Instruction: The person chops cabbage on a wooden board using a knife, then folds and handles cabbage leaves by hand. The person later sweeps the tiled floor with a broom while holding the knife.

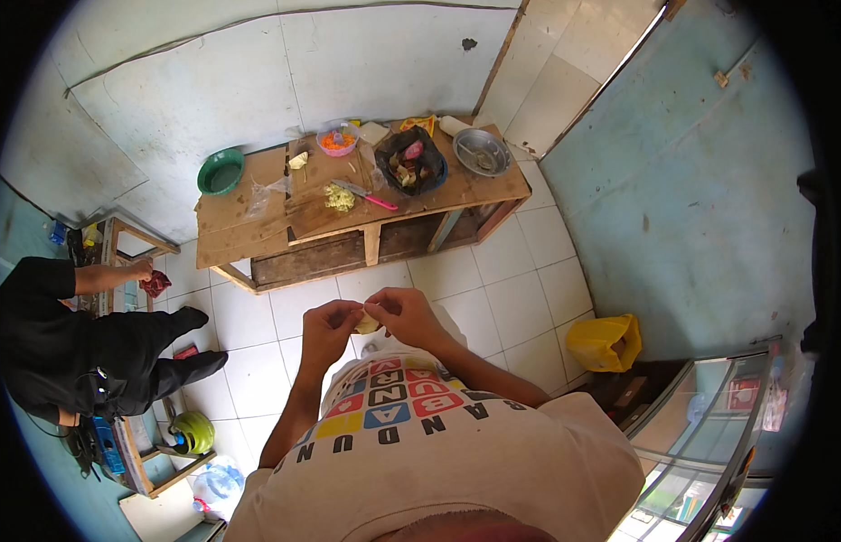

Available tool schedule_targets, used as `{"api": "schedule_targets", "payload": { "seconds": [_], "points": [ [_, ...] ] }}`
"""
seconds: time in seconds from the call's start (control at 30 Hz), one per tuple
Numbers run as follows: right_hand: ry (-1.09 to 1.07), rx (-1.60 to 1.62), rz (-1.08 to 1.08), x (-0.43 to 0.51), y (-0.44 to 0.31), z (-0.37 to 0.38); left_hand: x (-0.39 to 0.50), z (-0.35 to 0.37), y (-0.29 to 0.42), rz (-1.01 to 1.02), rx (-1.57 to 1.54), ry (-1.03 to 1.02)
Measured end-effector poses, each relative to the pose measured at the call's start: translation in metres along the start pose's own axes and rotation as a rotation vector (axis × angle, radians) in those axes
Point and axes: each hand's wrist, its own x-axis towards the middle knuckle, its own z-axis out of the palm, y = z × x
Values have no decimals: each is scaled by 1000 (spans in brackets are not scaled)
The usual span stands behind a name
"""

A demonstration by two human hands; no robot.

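In front of my chest, my left hand and my right hand meet, with fingertips pinched on a small pale yellowish piece of food between them. What it is exactly, I cannot tell. Beyond them is a wooden table partly covered with cardboard. On it a knife with a pink handle lies against a pile of chopped pale green vegetable. A pale vegetable piece lies farther back, near a pink basket holding chopped orange pieces.
A green basin, a bowl lined with a black plastic bag and a metal bowl stand on the table. A person in black is at the left, near a green gas cylinder. A yellow bag sits by the right wall.
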Motion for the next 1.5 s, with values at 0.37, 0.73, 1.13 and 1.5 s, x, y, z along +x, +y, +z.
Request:
{"api": "schedule_targets", "payload": {
  "seconds": [0.37, 0.73, 1.13, 1.5],
  "points": [
    [9, -38, -50, -7, 16, -1, -3, 4, 0, 10, 59, -57],
    [75, 36, -89, -15, 22, -8, 9, 10, 7, -80, 39, -159],
    [117, 130, 65, -14, 17, -19, 19, 24, 7, 62, 180, -114],
    [144, 107, -13, -15, 23, -19, 21, 26, 5, 117, 164, -160]
  ]
}}
